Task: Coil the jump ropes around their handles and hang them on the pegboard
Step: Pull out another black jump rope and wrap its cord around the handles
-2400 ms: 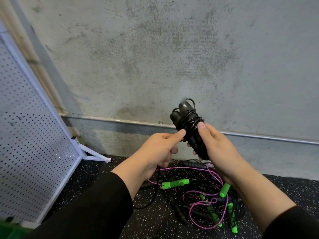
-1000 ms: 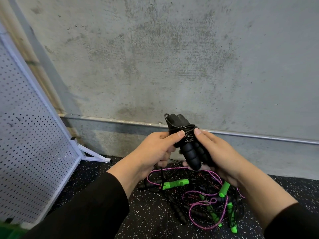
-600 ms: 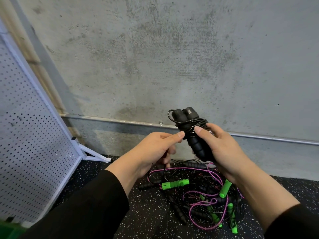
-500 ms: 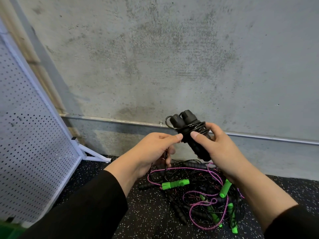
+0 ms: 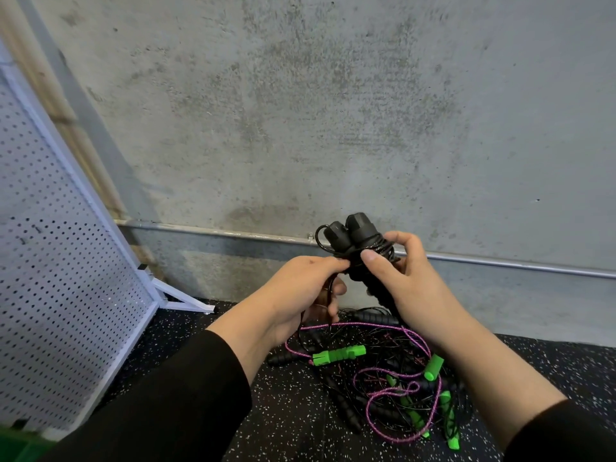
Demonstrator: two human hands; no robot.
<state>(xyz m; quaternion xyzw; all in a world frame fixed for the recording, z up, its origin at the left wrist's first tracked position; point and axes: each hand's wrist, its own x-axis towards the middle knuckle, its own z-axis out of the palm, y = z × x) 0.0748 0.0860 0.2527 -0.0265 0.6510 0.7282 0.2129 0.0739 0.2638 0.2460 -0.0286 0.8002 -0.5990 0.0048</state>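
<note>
Black cord is bunched tight around the pair of black handles (image 5: 353, 235), and the bundle now stands nearly upright with its caps uppermost, where a second ago it was lower and tipped toward the left hand. The right hand (image 5: 405, 288) is the main grip: its fingers and thumb are curled round the handles just below the windings, the thumb laid across the front of the cord. The left hand (image 5: 300, 291) has closed in from beside it; its fingertips pinch the cord (image 5: 336, 253) at the lower edge of the windings, touching the right thumb's side, and a short dark tail runs down through that palm. Over the last moments the loose run of cord beneath the left hand has shortened, so the wrapping looks close to done. My reading is that the step in hand is securing the last bit of cord so the coil holds.

Below both hands, on the speckled floor (image 5: 286, 411), lies the heap of ropes (image 5: 383, 378) not yet coiled: green handles, pink cord and more black ones in a tangle. The pegboard (image 5: 60, 295) leans well off to the left of the left hand, with nothing visibly hung on the part in view. So one rope is nearly ready for hanging and the rest of the task remains. A slack end could let the coil spring open on the way over.
</note>
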